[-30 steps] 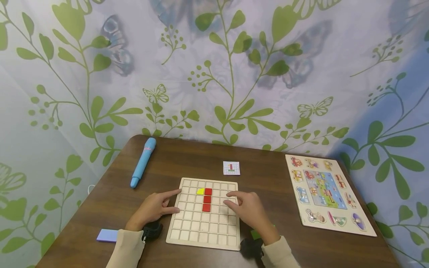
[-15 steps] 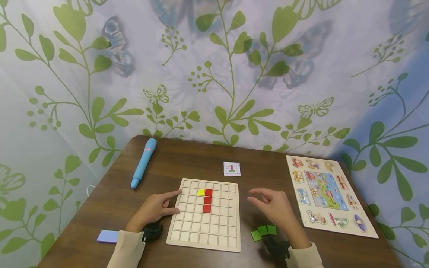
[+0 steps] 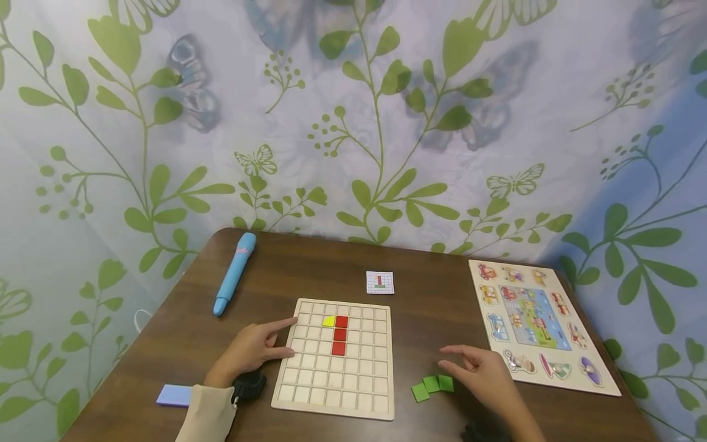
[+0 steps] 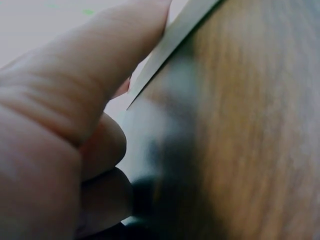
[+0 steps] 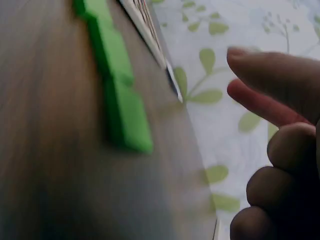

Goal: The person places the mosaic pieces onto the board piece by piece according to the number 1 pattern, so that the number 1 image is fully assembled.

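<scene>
A pale wooden grid board (image 3: pixel 334 393) lies on the brown table, holding one yellow tile (image 3: pixel 329 321) and a column of three red tiles (image 3: pixel 339 335). My left hand (image 3: pixel 259 344) rests against the board's left edge (image 4: pixel 170 42), index finger and thumb extended onto it. My right hand (image 3: pixel 480 374) hovers just right of three green tiles (image 3: pixel 431 385) lying on the table, fingers loosely spread and holding nothing. The right wrist view shows the green tiles (image 5: pixel 117 97) close by, with my fingers (image 5: pixel 270 80) above them.
A small pattern card (image 3: pixel 380 282) lies behind the board. A blue pen-shaped device (image 3: pixel 234 271) sits at the back left, a lilac block (image 3: pixel 173 396) at the front left, and a picture peg puzzle (image 3: pixel 538 322) at the right. A leaf-patterned curtain surrounds the table (image 3: pixel 436 319).
My right hand left the grid board and moved right and toward me, down beside the green tiles. My left hand stayed at the board's left edge.
</scene>
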Tool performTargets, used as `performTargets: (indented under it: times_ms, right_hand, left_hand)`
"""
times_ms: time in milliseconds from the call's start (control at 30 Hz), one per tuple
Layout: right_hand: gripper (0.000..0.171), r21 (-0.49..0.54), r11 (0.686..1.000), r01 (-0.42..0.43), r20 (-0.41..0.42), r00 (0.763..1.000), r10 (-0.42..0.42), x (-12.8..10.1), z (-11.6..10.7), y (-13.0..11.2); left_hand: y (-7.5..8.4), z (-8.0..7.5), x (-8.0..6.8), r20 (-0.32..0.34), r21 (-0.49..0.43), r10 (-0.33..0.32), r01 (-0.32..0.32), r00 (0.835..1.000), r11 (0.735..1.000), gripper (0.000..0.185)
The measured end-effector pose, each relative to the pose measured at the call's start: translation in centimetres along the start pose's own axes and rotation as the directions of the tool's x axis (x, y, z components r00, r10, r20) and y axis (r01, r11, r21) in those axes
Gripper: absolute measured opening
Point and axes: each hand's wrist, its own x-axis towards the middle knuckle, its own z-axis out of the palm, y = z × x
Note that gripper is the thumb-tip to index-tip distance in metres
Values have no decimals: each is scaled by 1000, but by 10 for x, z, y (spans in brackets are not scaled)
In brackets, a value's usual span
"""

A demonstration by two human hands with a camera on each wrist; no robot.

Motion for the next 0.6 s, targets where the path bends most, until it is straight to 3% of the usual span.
performTargets:
  times_ms: [133,267,600]
  right_hand:
    - [21,36,994,-104,40,994,103,-14,-6,12]
    - [22,49,986,-158,70,986,154,-28,-10,19]
    - [29,-26,991,-134,50,990,135,-46,-9,29]
  left_hand:
    - [-1,1,-1,4,-11,3,-3,1000,1000,69]
    - [0,0,-2,1,-23,7,-7,1000,1000,69]
    - [0,0,0,1,-5,-4,4,1000,1000,69]
